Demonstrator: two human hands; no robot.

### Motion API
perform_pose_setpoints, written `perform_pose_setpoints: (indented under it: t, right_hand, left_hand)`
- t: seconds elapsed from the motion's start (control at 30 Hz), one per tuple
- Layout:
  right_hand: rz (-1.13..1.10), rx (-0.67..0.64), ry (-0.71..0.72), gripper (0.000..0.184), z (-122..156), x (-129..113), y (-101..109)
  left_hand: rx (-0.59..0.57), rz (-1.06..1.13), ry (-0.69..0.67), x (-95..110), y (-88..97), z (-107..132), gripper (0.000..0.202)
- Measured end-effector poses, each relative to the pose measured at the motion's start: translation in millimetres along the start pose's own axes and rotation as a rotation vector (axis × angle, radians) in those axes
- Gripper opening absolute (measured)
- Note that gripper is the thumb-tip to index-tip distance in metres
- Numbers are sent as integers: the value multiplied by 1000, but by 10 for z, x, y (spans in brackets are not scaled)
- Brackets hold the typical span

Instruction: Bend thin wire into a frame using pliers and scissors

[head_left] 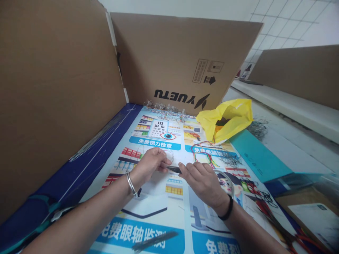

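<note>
My left hand (153,163) is closed in a pinch, its fingertips right at the tip of a dark, tapered metal tool that looks like pliers (173,169). A thin wire (172,155) curves up from those fingertips in a loop; the pinched part is hidden. Wrapped round the tool's handles is my right hand (200,178), thumb toward the tip. Just beyond it, red, green and yellow cords (203,155) trail over the printed poster sheet (159,190). A bundle of straight thin wires (155,241) lies near the front edge.
Cardboard panels (172,56) wall the left and back. Tangled wire pieces (166,109) lie along the back. A yellow bag (229,118) sits open at the back right, beside a teal folder (261,155). Scissors (278,225) and black loops (265,197) lie at the right.
</note>
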State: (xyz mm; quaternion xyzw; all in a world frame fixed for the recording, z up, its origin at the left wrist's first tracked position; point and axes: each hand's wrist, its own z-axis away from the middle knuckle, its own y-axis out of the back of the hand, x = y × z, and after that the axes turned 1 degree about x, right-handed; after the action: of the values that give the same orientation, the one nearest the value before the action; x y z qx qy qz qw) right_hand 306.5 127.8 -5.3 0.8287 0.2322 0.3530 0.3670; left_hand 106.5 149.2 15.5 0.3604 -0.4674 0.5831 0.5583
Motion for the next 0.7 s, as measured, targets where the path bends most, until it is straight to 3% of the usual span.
perform_pose_setpoints:
  t: [0.3, 0.7]
  right_hand:
    - [-128, -78, -101, 26, -29, -7, 39]
    - [-372, -217, -276, 18, -68, 8, 104]
  left_hand:
    - [-104, -128, -171, -32, 61, -57, 14]
    - [-169, -203, -255, -14, 72, -43, 11]
